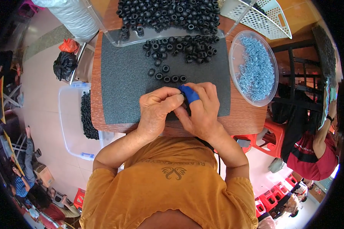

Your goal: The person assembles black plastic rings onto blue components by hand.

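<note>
My left hand point(157, 108) and my right hand point(203, 107) meet at the near edge of a dark grey mat point(122, 84). Both are closed, thumbs and fingers pinched together on something small. Only a dark bit of it shows between the fingertips, so I cannot tell what it is. Blue tape point(190, 94) wraps a finger of my right hand. Just beyond my fingers, a short row of small black hollow caps point(174, 78) lies on the mat. A looser heap of the same caps point(197, 49) spreads farther back.
A clear bin point(132, 40) full of black caps lies at the far side. A round clear tub point(235, 76) of small light-blue pieces stands at right, near a white perforated basket point(252, 19). Left and lower, another clear bin point(70, 126) holds black pieces. People sit farther off.
</note>
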A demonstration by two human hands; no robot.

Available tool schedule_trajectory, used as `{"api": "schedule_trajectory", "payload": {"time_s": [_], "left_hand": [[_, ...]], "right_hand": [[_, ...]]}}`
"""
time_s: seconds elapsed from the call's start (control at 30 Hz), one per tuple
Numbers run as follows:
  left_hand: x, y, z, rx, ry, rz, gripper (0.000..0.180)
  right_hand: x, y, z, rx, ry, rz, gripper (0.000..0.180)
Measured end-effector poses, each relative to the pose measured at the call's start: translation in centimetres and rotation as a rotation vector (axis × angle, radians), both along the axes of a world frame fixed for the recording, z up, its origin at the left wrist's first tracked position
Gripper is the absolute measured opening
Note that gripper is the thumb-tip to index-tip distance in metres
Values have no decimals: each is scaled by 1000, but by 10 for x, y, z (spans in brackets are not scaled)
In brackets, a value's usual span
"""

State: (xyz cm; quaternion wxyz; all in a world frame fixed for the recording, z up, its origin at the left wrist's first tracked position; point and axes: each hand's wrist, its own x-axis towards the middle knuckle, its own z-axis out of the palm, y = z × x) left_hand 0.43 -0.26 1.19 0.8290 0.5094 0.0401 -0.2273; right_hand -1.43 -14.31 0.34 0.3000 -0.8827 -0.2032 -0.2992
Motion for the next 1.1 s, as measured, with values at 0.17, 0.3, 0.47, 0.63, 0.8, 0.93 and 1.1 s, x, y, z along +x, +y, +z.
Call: {"api": "schedule_trajectory", "payload": {"time_s": [0.17,0.3,0.47,0.63,0.8,0.93,1.1], "left_hand": [[1,-1,-5,25,1,-35,11],[-1,3,-4,87,-16,-87,16],[1,9,-4,26,110,-168,22],[6,14,-11,64,70,-333,27],[3,12,-10,83,34,-311,29],[3,11,-7,143,-38,-308,30],[2,8,-8,169,-24,-313,27]], "right_hand": [[1,-3,-4,-19,19,4,32],[2,-5,-5,-40,8,28,30],[2,-10,-6,-23,11,41,30],[4,-10,-12,-21,-10,66,28],[8,-12,-15,-84,-77,121,29],[11,-13,-12,-120,-107,139,29],[12,-16,-10,-137,-127,178,27]]}}
